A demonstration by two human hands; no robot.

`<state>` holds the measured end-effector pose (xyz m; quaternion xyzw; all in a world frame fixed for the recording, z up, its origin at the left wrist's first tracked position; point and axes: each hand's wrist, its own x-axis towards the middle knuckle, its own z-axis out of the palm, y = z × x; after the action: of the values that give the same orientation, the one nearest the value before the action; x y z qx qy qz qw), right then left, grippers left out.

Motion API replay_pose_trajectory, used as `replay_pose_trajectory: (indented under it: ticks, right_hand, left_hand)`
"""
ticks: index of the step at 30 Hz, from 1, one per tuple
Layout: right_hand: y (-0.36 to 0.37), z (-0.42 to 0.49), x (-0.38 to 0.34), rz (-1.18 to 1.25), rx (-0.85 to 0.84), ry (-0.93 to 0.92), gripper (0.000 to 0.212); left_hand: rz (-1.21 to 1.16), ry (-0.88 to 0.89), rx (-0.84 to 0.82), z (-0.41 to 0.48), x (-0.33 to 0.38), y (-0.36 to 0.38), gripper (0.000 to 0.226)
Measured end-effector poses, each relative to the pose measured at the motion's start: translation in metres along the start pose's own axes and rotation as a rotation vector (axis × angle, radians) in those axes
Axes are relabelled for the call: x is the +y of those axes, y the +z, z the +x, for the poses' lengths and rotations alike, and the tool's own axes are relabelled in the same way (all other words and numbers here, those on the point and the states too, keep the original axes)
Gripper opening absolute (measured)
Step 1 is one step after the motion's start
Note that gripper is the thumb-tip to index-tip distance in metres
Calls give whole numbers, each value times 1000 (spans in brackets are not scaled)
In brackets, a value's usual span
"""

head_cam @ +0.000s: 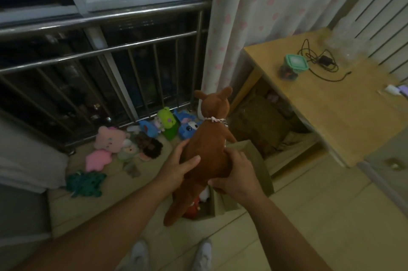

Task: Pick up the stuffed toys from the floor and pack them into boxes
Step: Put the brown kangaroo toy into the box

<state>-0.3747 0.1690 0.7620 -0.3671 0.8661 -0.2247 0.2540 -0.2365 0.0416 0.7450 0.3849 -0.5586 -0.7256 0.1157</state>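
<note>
A big brown kangaroo toy (209, 138) with a striped scarf is held upright over an open cardboard box (254, 160). My left hand (178, 167) grips its left flank and my right hand (238, 173) grips its right flank. Its tail hangs down into the box, where a red and white toy (197, 203) shows beneath it. On the floor by the railing lie several more toys: a pink bear (110, 139), a pink star (97, 160), a green knitted toy (85, 183), a green frog (167, 119) and a blue toy (187, 127).
A metal railing (99, 49) and dark window close off the far side. A heart-patterned curtain (254, 16) hangs behind the box. At the right stands a wooden table (342, 111) with a green-lidded jar (291, 67) and a cable. My white shoes (170, 255) are on the tiled floor.
</note>
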Motion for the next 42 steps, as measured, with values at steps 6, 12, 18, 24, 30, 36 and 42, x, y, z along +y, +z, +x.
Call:
replay_pose_trajectory:
  ticks: [6,12,18,24,30,36,42]
  right_hand:
    - [-3,9,24,-20,-85,11,98]
    - [11,18,40,-8,-104,10,96]
    - [63,51,77,-6,-131,22,96]
    - [148,104,147,-8,-168,64,98]
    - [255,149,234,64,-247,116,100]
    - [356,183,309,137,-309,157,111]
    - [438,209,351,276,-380,191,105]
  left_hand:
    - [-16,-20,30,9,-18,18,70]
    - [-60,-26,30,19,-37,21,59]
    - [-52,-96,43,68,-92,9,61]
    - [-84,-163,67,137,-194,5,61]
    - [-91,-271,65,202,-320,3,46]
    - [-59,-332,81,256,-431,-6,43]
    - [181,-365,43,301,-509,-22,62]
